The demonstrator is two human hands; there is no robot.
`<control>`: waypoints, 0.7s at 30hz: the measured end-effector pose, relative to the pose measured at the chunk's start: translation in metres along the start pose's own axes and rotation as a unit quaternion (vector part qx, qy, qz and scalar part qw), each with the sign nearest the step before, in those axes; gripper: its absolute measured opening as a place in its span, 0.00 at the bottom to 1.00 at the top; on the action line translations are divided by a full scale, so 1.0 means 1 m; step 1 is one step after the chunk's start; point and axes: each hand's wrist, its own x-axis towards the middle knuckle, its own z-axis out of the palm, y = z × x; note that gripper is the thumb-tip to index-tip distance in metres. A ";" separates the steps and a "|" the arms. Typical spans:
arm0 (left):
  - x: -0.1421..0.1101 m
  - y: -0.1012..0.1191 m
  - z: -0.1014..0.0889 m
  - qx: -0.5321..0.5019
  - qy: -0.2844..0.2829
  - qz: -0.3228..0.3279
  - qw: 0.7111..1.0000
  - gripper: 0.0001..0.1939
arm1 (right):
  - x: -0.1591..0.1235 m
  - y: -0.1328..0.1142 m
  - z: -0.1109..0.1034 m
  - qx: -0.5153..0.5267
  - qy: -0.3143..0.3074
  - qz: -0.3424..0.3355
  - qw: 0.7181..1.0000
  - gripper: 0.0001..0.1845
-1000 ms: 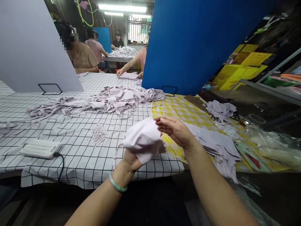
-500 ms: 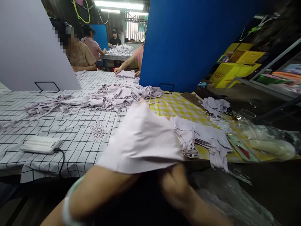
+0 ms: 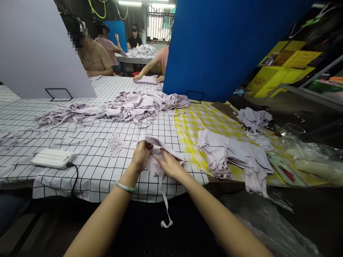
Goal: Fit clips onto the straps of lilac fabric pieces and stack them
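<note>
Close above the front edge of the table, both hands are on a pale lilac piece of cloth [image 3: 154, 168], which is folded over, with a thin strip [image 3: 166, 205] dangling past the edge. My left hand [image 3: 141, 155] pinches the cloth's left side, its fingertips curled into the fold. From the right, my right hand [image 3: 171, 165] grips the cloth with its fingers fairly straight and partly inside the fold. To the right lies a stack of similar cloth pieces [image 3: 238, 151] with trailing straps. Beyond my hands, a long heap of loose cloth [image 3: 134, 105] stretches across the checked tablecloth [image 3: 93, 142].
A white power bank [image 3: 53, 158] with a black cable lies at left, near tiny scraps [image 3: 115, 143]. White [image 3: 40, 46] and blue [image 3: 222, 46] panels stand behind the heap. Right are a green flat object [image 3: 285, 169] and plastic bags [image 3: 316, 157]. Co-workers sit across the table.
The cloth was spread wide and blurred over my forearms; now it is lower, smaller and folded between my hands. Both hands have come into view, further forward over the table.
</note>
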 end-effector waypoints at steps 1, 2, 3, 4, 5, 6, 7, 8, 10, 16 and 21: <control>-0.001 0.000 0.004 -0.026 -0.001 -0.007 1.000 0.20 | 0.005 0.004 0.012 -0.051 -0.018 0.013 0.998 0.28; -0.001 0.001 0.008 -0.064 -0.005 -0.013 0.998 0.24 | 0.007 0.006 0.023 -0.089 -0.026 0.018 0.996 0.29; -0.002 0.004 0.011 -0.109 -0.010 -0.018 0.994 0.27 | 0.007 0.005 0.031 -0.109 -0.022 0.016 0.994 0.30; -0.002 0.007 0.014 -0.156 -0.016 -0.019 0.988 0.27 | 0.005 0.003 0.036 -0.122 -0.014 0.009 0.992 0.31; -0.001 0.010 0.014 -0.197 -0.019 -0.017 0.980 0.27 | 0.003 0.001 0.039 -0.133 -0.008 -0.003 0.991 0.32; 0.000 0.013 0.014 -0.226 -0.016 -0.011 0.974 0.27 | 0.001 -0.002 0.038 -0.149 -0.011 -0.018 0.989 0.33; 0.002 0.016 0.011 -0.238 -0.003 -0.001 0.971 0.26 | -0.001 -0.004 0.033 -0.167 -0.020 -0.030 0.985 0.32; 0.005 0.019 0.007 -0.238 0.017 0.007 0.971 0.24 | -0.002 -0.005 0.026 -0.183 -0.035 -0.035 0.982 0.31; 0.010 0.020 -0.002 -0.218 0.060 0.014 0.974 0.20 | -0.001 -0.002 0.004 -0.209 -0.059 -0.018 0.976 0.28; 0.013 0.004 -0.006 -0.260 0.072 -0.011 0.963 0.20 | 0.014 0.020 -0.034 -0.317 0.005 -0.010 0.948 0.25; 0.001 -0.007 -0.003 -0.380 0.109 -0.132 0.909 0.22 | 0.007 0.031 0.000 -0.330 -0.043 -0.033 0.942 0.24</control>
